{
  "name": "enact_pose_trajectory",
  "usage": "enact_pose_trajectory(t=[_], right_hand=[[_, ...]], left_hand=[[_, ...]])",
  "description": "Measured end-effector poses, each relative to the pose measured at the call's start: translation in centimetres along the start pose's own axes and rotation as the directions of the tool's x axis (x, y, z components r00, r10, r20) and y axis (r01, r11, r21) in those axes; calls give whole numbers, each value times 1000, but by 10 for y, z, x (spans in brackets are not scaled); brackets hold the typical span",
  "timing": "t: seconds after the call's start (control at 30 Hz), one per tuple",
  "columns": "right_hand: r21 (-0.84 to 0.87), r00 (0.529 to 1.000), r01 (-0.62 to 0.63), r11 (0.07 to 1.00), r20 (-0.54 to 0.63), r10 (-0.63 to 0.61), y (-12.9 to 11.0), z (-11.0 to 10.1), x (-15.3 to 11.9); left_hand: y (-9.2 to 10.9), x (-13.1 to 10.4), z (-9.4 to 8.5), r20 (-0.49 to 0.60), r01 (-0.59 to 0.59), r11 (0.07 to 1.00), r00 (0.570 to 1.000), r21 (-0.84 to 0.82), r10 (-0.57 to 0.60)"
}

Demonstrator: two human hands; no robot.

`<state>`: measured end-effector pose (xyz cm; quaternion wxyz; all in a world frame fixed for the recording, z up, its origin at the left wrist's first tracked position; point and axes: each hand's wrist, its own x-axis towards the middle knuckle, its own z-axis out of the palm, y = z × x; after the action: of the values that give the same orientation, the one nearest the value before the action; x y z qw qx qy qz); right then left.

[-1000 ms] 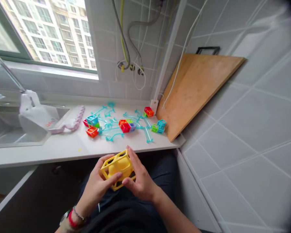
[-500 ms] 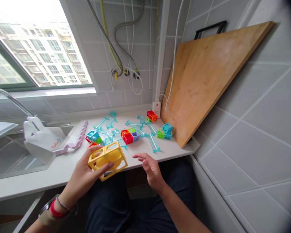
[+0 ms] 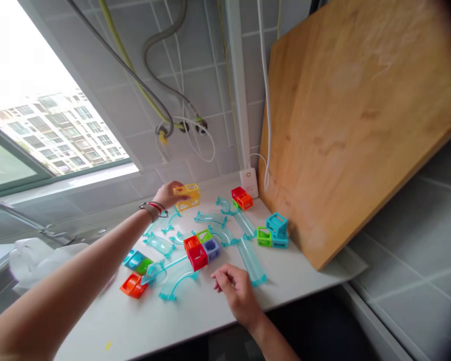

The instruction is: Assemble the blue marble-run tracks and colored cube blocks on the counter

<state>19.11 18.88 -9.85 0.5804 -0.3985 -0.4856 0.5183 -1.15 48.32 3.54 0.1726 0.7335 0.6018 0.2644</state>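
The yellow block (image 3: 188,202), an open frame in two layers, is near the back edge of the worktop (image 3: 86,321), left of the back right corner. The left hand (image 3: 168,194) reaches out to it, its fingers closed around the block's left side; whether the block touches the surface below is hard to tell.

In front of the yellow block lie clear turquoise tracks (image 3: 250,259), some straight and some curved, spread over the middle of the worktop. Among them is a cluster of red, green and purple blocks (image 3: 197,257). The right hand (image 3: 236,291) hovers between this cluster and the front edge — its fingers loosely curled, about half open, with nothing seen in them.

To the left, partly beside the tracks, are blue and green blocks (image 3: 135,260) and orange blocks (image 3: 134,286). Toward the right edge, green and blue blocks (image 3: 277,231) sit near a large wooden board (image 3: 346,115), which leans at the wall. Red and orange blocks (image 3: 242,198), with green below, lie near the back right corner, by a white box (image 3: 249,182).

A white plastic bag (image 3: 33,258) lies at the far left, near the faucet (image 3: 18,215). A small yellow scrap (image 3: 108,345) lies near the front edge.
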Motion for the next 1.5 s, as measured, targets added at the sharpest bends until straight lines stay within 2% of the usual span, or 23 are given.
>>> enact_pose_trajectory(t=[0.1,0.2,0.3,0.43,0.53,0.7,0.8,0.9,0.97,1.03,1.17,1.27,1.33,1.4,1.5], right_hand=[[-3,998,-58,998,13,58,-1,-1,2],[-15,998,-60,998,36,60,-2,0,5],[-28,998,-37,999,41,38,3,2,5],[-34,999,-54,998,5,54,16,8,4],[-5,996,-84,996,-32,84,19,10,4],[-15,995,-91,996,-34,90,10,7,3],[-10,994,-104,995,-36,103,7,5,3],[13,996,-91,996,-6,91,4,3,4],[39,996,-87,995,21,86,1,2,4],[54,996,-91,994,31,89,-1,0,4],[69,995,-91,993,44,88,-2,-1,5],[85,995,-91,992,46,87,2,-1,4],[96,995,-89,991,42,85,7,0,4],[94,996,-86,992,38,83,10,0,5],[70,997,-70,995,30,68,12,1,7]], left_hand=[[-15,42,30,45,36,999,998,36,-38],[-28,71,55,84,69,997,994,15,-70],[-34,89,76,115,76,997,991,-30,-72],[-33,100,94,150,73,997,986,-32,-68],[-33,103,99,121,62,997,990,54,-68],[-30,104,96,37,13,962,999,274,-24],[-22,95,91,15,-58,918,998,392,57],[-8,78,83,53,-202,852,978,482,202],[4,62,75,143,-355,780,933,516,331],[17,43,64,276,-528,676,848,514,452],[47,-5,39,515,-798,432,602,421,610],[68,-47,21,606,-907,264,416,327,678],[81,-77,10,634,-944,168,317,285,705],[90,-107,2,641,-958,96,252,269,725],[98,-153,-3,634,-964,28,195,263,748]])
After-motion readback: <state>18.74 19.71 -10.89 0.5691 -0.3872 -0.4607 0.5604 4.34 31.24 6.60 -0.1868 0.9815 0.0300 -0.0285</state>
